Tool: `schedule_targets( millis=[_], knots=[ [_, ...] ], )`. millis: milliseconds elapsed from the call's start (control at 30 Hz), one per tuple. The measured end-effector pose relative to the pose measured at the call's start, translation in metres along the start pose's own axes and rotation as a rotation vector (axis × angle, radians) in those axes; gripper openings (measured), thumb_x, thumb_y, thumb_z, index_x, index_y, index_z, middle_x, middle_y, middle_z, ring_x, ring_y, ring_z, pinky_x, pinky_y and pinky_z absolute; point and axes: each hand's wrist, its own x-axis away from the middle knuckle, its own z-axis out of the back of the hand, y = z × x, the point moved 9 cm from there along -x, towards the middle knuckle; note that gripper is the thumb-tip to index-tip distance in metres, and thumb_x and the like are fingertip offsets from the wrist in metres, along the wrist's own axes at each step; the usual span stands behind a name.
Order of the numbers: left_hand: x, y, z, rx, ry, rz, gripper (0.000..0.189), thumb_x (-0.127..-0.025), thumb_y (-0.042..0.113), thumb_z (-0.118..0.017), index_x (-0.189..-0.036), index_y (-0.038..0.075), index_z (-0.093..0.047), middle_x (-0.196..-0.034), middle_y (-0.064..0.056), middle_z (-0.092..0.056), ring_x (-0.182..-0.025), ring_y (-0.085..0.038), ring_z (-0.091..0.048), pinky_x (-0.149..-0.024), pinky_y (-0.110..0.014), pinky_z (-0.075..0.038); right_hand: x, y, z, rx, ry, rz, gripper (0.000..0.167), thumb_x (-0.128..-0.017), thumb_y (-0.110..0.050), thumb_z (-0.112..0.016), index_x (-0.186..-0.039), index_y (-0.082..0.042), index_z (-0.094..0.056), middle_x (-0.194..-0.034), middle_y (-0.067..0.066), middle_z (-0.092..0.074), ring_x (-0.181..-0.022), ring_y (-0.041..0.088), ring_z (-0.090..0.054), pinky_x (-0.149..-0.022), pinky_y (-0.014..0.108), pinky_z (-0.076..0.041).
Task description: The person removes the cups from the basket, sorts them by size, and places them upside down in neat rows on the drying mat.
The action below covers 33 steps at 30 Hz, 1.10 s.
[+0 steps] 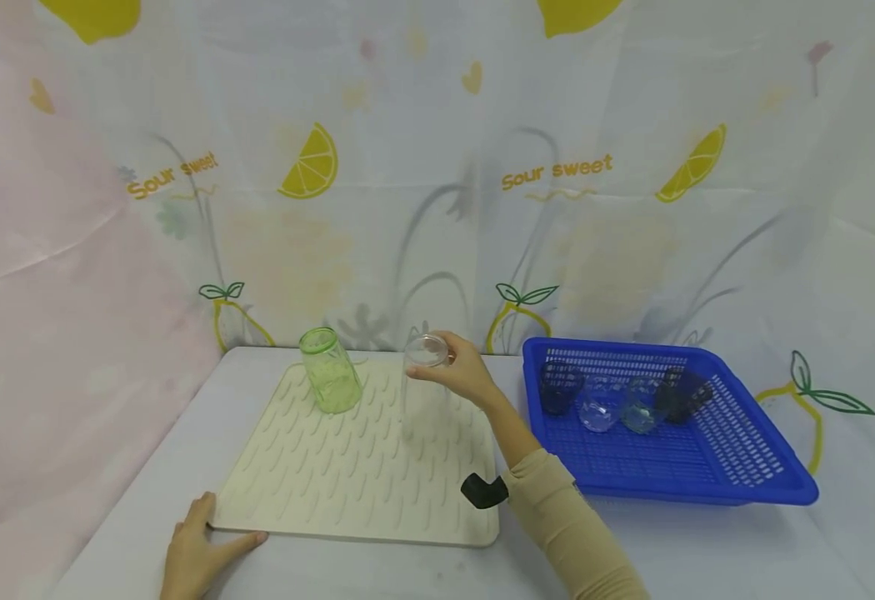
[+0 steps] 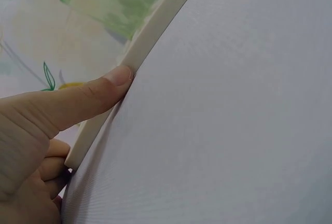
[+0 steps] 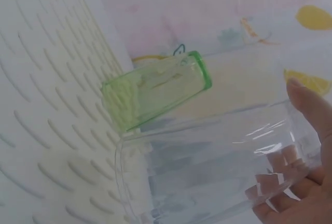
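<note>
My right hand (image 1: 463, 367) grips a tall clear glass (image 1: 426, 400) near its upper end, fingers curled on one side and thumb on the other. The glass stands upright over the cream ridged drying mat (image 1: 377, 500), and in the right wrist view its lower rim is right at the ridges. To its left, a green-tinted glass (image 1: 331, 371) stands on the mat, its thick green end up. My left hand (image 1: 196, 554) holds the mat's front left corner; in the left wrist view the thumb (image 2: 120, 76) presses the front edge and the other fingers curl by the corner.
A blue plastic basket (image 1: 677, 492) stands to the right of the mat, with several clear and dark glasses (image 1: 598, 404) lying inside. Behind the white table (image 1: 317, 575) hangs a lemon-printed cloth (image 1: 392, 250).
</note>
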Motion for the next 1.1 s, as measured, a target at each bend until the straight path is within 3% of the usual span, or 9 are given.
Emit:
schedule_targets(
  millis=[267, 533, 767, 967, 1100],
  knots=[
    [0.001, 0.003, -0.001, 0.007, 0.023, -0.039, 0.105, -0.069, 0.031, -0.082, -0.136, -0.022, -0.02, -0.139, -0.045, -0.012, -0.132, -0.058, -0.007, -0.11, -0.066, 0.002, -0.015, 0.011, -0.011, 0.001, -0.015, -0.01, 0.055, -0.074, -0.015, -0.079, -0.123, -0.003, -0.056, -0.116, 0.012, -0.061, -0.101, 0.026, -0.061, -0.08, 0.032, -0.055],
    [0.001, 0.003, 0.0, -0.003, 0.021, -0.026, 0.106, -0.069, 0.032, -0.082, -0.137, -0.02, -0.02, -0.141, -0.044, -0.012, -0.132, -0.058, -0.007, -0.107, -0.07, -0.004, -0.028, 0.019, -0.021, 0.032, 0.011, -0.055, 0.063, -0.075, -0.021, -0.08, -0.129, -0.004, -0.053, -0.121, 0.011, -0.059, -0.109, 0.027, -0.058, -0.086, 0.034, -0.054],
    [0.001, 0.004, 0.002, -0.007, 0.04, -0.053, 0.105, -0.068, 0.031, -0.082, -0.135, -0.023, -0.021, -0.139, -0.045, -0.015, -0.132, -0.058, -0.009, -0.109, -0.067, -0.001, -0.04, 0.022, -0.031, 0.055, 0.012, -0.051, 0.059, -0.075, -0.022, -0.079, -0.126, -0.003, -0.056, -0.118, 0.014, -0.06, -0.101, 0.025, -0.058, -0.079, 0.032, -0.054],
    [0.003, 0.002, 0.003, 0.001, 0.032, -0.044, 0.106, -0.069, 0.033, -0.081, -0.136, -0.022, -0.02, -0.14, -0.044, -0.013, -0.133, -0.057, -0.007, -0.11, -0.066, 0.0, -0.047, 0.029, -0.04, 0.072, 0.02, -0.09, 0.064, -0.077, -0.026, -0.078, -0.131, -0.004, -0.052, -0.129, 0.016, -0.055, -0.114, 0.03, -0.053, -0.091, 0.04, -0.051],
    [0.004, 0.001, 0.003, 0.009, 0.024, -0.029, 0.105, -0.07, 0.034, -0.081, -0.137, -0.021, -0.021, -0.141, -0.043, -0.013, -0.134, -0.056, -0.006, -0.11, -0.066, 0.0, -0.05, 0.031, -0.044, 0.059, 0.046, -0.096, 0.064, -0.077, -0.026, -0.078, -0.13, -0.002, -0.051, -0.125, 0.018, -0.057, -0.111, 0.031, -0.055, -0.09, 0.04, -0.052]
  ],
)
